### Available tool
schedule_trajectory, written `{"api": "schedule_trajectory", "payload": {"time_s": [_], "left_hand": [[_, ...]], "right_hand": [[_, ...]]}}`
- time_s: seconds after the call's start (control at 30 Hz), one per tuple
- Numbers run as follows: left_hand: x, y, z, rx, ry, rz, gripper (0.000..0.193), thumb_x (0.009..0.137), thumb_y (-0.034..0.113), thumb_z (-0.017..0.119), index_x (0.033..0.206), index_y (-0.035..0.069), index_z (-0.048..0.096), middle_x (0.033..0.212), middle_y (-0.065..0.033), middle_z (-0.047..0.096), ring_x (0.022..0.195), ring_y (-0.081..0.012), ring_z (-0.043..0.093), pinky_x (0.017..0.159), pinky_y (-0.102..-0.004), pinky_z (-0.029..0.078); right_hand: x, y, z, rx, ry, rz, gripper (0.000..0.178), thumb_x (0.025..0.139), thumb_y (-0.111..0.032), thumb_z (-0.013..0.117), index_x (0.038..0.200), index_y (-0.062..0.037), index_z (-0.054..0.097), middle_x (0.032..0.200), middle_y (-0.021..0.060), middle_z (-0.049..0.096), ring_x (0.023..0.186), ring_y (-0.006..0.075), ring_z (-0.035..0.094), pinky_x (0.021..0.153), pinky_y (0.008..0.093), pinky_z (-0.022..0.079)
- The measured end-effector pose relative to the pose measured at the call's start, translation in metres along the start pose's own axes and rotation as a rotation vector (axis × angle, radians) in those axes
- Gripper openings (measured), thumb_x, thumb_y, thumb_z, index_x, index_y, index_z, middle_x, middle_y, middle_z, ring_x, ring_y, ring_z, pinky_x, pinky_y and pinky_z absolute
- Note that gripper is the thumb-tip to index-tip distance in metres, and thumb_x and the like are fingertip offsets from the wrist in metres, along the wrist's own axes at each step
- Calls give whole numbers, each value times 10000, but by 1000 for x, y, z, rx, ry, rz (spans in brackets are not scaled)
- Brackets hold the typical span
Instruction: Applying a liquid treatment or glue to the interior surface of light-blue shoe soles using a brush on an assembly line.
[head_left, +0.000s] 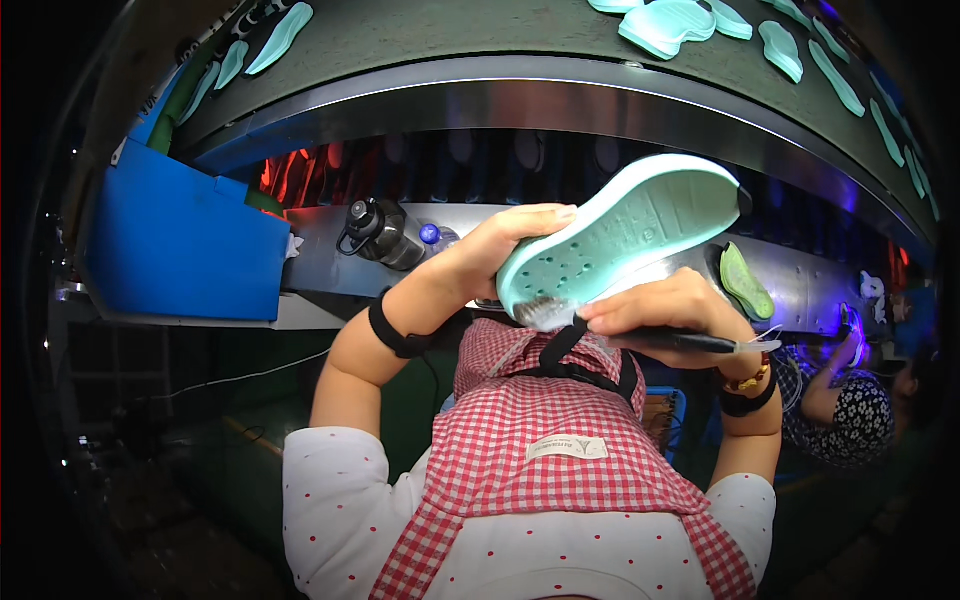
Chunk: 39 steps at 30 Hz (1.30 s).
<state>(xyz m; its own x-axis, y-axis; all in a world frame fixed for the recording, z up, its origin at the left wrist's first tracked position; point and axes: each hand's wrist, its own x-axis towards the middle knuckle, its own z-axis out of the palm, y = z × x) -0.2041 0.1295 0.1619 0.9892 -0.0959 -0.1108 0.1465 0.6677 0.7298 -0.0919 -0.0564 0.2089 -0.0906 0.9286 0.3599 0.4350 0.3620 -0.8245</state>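
A mint-green shoe sole [625, 225] is held up tilted in front of my chest, its holed, ribbed side facing me. My left hand [500, 245] grips its left edge, thumb along the rim. In my right hand [665, 305] is a brush [545, 312], whose pale and dark bristles meet the lower left end of the sole. A black handle [690, 342] with a clear, wispy tip sticks out below the same fingers. Whether it belongs to that brush or is a second tool I cannot tell.
Beyond the metal ledge runs a dark conveyor belt [450, 35] with several mint soles [782, 52]. A black-capped bottle [383, 235] stands left on the ledge; a green sole-shaped piece [745, 282] lies right. A blue box [185, 240] is at left, another person [840, 415] at right.
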Motion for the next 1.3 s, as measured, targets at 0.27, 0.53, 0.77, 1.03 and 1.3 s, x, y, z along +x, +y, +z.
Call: {"api": "schedule_trajectory", "payload": {"time_s": [0.27,0.53,0.77,1.03,1.3], "left_hand": [[-15,11,8,220,59,-123,444,797,245,482,1117,-63,484,999,-143,581,841,-179,571,733,-265,456],[-41,27,23,370,179,102,474,726,300,510,1049,-47,534,988,-146,572,899,-209,537,828,-261,392],[-58,17,15,409,187,273,525,788,402,458,1086,-26,519,1146,-178,502,916,-267,567,714,-327,498],[-26,-30,-31,126,70,388,858,761,705,227,1271,23,326,1196,-235,442,1044,-313,500,866,-434,417],[4,-63,-32,-315,116,484,896,746,731,120,1256,24,325,1081,-216,508,962,-345,529,857,-470,419]], "right_hand": [[-17,4,-17,-68,-83,-8,243,667,22,645,901,-41,624,924,119,632,855,234,620,744,313,487],[-33,15,-5,-18,182,37,200,654,21,650,849,-20,632,877,140,639,823,244,632,745,300,495],[-40,21,1,-88,345,46,207,672,33,655,868,-29,632,876,136,640,785,220,636,676,283,507],[-21,-7,22,-109,413,-39,239,602,-17,699,833,-28,642,786,111,634,701,219,607,648,294,484],[1,45,51,-232,521,-24,166,632,-15,670,794,-22,635,786,103,627,723,204,602,649,279,465]]}}
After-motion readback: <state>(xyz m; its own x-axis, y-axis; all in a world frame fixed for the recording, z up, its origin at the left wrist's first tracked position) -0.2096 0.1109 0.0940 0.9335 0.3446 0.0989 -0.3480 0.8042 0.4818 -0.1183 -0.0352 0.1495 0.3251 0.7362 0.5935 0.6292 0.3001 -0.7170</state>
